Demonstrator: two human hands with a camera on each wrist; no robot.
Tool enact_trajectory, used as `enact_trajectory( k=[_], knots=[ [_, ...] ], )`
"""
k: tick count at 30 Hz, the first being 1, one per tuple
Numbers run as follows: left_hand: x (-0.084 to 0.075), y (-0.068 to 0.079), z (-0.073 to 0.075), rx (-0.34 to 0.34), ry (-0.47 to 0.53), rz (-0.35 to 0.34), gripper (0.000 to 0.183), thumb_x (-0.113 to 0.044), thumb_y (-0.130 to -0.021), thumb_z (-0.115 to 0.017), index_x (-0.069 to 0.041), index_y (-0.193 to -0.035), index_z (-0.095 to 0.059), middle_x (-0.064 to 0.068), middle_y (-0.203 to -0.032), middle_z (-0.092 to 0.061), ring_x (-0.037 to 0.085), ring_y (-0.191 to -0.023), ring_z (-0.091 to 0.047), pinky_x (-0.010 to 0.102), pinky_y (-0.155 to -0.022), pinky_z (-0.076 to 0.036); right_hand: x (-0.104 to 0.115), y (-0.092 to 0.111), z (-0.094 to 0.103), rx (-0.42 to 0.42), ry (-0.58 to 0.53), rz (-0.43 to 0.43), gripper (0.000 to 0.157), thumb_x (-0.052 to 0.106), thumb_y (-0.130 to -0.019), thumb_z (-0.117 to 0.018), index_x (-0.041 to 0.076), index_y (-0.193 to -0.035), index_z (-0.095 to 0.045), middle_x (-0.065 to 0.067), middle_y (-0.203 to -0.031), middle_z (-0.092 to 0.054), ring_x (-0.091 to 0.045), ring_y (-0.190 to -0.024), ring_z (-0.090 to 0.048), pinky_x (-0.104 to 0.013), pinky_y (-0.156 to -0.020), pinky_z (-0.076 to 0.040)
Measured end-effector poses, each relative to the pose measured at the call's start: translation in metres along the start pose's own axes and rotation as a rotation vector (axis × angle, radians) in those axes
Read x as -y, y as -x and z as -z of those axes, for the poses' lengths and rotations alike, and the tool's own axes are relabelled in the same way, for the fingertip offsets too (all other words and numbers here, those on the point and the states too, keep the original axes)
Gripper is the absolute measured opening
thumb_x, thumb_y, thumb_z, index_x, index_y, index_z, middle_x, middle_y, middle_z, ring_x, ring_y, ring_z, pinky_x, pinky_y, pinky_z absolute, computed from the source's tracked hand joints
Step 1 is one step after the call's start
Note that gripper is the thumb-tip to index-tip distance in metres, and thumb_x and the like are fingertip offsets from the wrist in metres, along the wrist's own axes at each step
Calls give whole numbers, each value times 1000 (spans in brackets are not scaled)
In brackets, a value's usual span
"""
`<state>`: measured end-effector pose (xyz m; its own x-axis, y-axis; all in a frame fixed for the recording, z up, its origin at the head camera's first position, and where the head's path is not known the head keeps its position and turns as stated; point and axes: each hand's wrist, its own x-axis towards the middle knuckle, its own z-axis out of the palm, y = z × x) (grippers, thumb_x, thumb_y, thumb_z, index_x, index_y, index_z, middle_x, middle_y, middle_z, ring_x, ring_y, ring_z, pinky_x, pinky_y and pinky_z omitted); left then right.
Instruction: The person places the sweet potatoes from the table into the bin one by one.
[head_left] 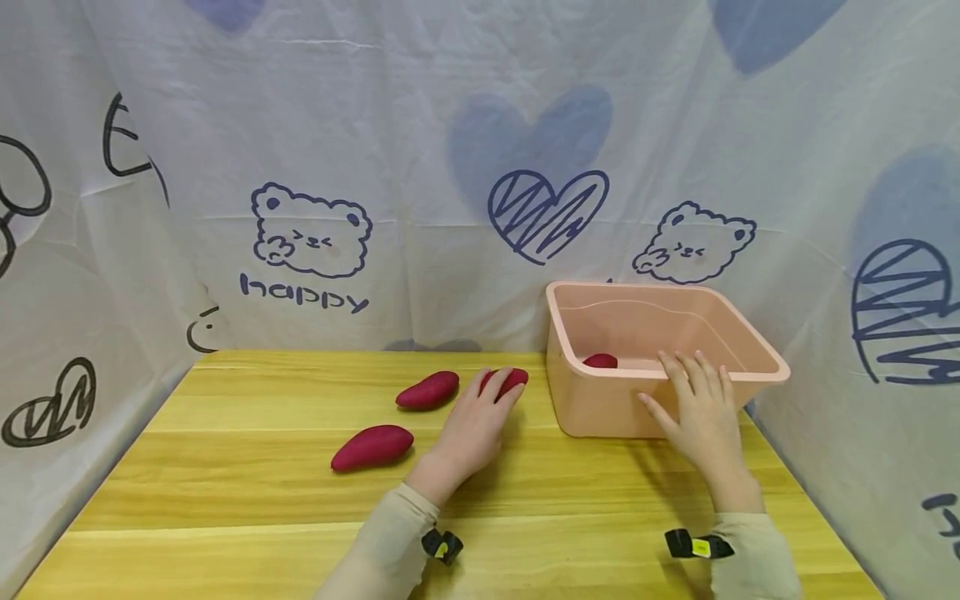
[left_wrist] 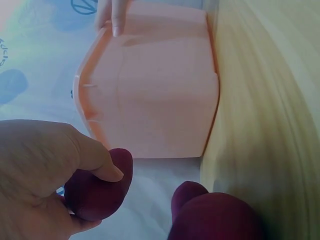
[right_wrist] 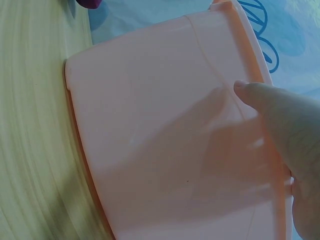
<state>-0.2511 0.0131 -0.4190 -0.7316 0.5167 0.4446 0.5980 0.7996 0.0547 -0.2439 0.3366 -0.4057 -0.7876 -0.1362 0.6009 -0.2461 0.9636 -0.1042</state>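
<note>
My left hand (head_left: 471,429) grips a dark red sweet potato (head_left: 513,382), raised off the table and left of the pink plastic bin (head_left: 622,404). In the left wrist view the thumb and fingers wrap round that sweet potato (left_wrist: 100,195). My right hand (head_left: 703,417) rests at the bin's near rim, fingers stretched over the edge and thumb outside on the front wall, as the right wrist view also shows the thumb (right_wrist: 255,95). Inside the bin, part of another sweet potato (head_left: 602,361) shows above the rim; the rest of the bin's floor is hidden.
Two more sweet potatoes lie on the wooden table (head_left: 247,475), one farther back (head_left: 429,391) and one nearer (head_left: 373,447), both left of my left hand. A white printed cloth (head_left: 420,167) hangs behind the table and at both sides.
</note>
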Motion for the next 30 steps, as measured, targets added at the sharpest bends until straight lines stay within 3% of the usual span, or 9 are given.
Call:
enact_trajectory(
  k=[6,15,23,30],
  knots=[
    [0,-6,6,20,6,8,62,-7,-81,-73,-11,-139,-54,15,-148,-44,41,-133,-43,47,-112,-39,0,-1,0,2,1,1,72,34,-84,-72,12,-145,-41,-24,-142,-45,-45,-139,-30,-61,-119,-11],
    [3,-20,19,-66,-38,-43,48,-7,-88,-67,-9,-135,-58,17,-145,-48,42,-130,-47,45,-111,-41,-1,-2,1,-10,-1,7,72,33,-83,-72,12,-144,-42,-23,-141,-46,-46,-138,-31,-63,-117,-13],
    [4,-30,25,20,-34,-10,56,-10,-88,-69,-12,-141,-52,14,-151,-42,37,-137,-39,43,-115,-36,0,-1,1,-15,6,7,72,33,-82,-73,11,-144,-43,-24,-141,-46,-46,-138,-31,-63,-118,-13],
    [5,-39,31,5,-68,-30,58,-10,-86,-71,-12,-141,-52,14,-150,-42,37,-137,-39,44,-115,-36,-3,1,-3,-14,7,13,73,35,-83,-72,13,-146,-41,-24,-141,-46,-45,-138,-31,-60,-120,-9]
  ],
)
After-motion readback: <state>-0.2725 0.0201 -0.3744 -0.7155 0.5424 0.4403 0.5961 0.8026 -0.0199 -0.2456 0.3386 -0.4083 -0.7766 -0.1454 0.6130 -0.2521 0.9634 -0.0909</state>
